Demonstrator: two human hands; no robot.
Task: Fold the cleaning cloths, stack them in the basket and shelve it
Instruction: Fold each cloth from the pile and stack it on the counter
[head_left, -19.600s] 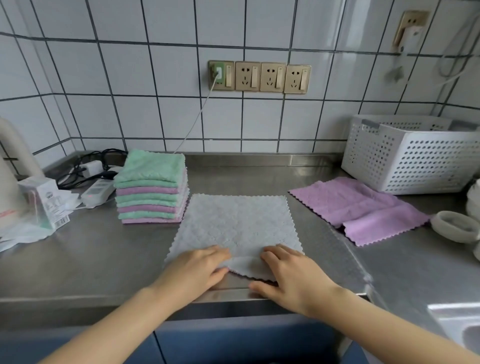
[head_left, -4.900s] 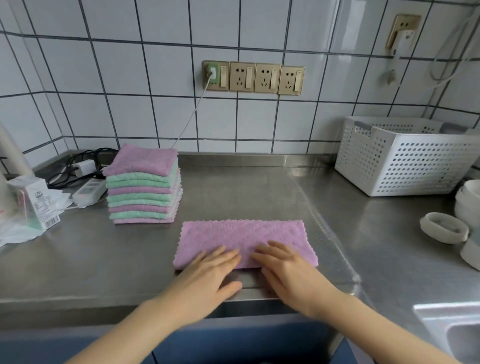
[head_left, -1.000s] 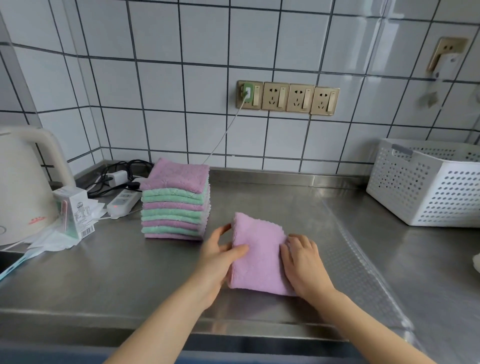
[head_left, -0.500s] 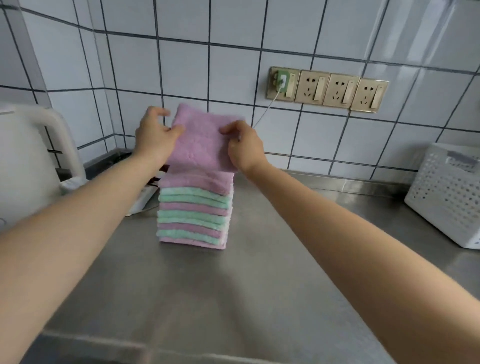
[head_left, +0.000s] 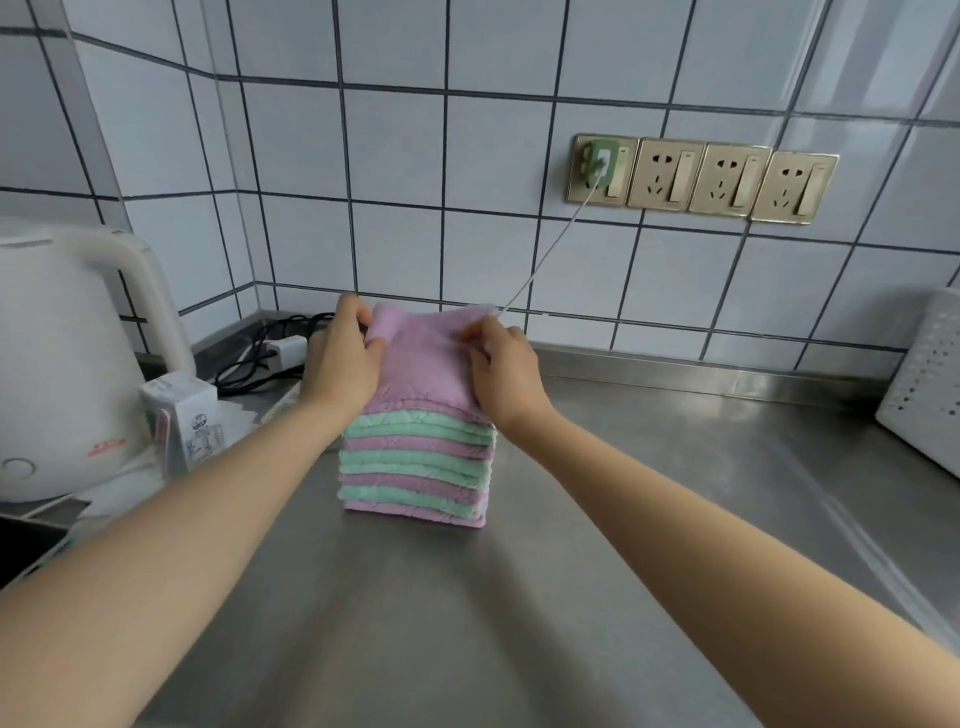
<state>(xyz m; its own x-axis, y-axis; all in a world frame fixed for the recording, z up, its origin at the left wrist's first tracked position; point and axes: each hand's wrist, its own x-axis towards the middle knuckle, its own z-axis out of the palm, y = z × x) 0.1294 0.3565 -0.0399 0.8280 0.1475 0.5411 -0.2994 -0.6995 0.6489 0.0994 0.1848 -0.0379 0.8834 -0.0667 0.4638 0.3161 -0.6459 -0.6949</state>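
A stack of folded pink and green cloths stands on the steel counter near the back wall. A folded pink cloth lies on top of the stack. My left hand grips its far left corner and my right hand pinches its far right corner. The white perforated basket stands at the right edge of the view, mostly cut off.
A white kettle and a small carton stand at the left. A charger with black cables lies behind them. A white cord runs from the wall sockets down behind the stack.
Both hands have lowered the folded pink cloth from above the stack onto its top. One second ago the cloth lay on the counter in front of me.
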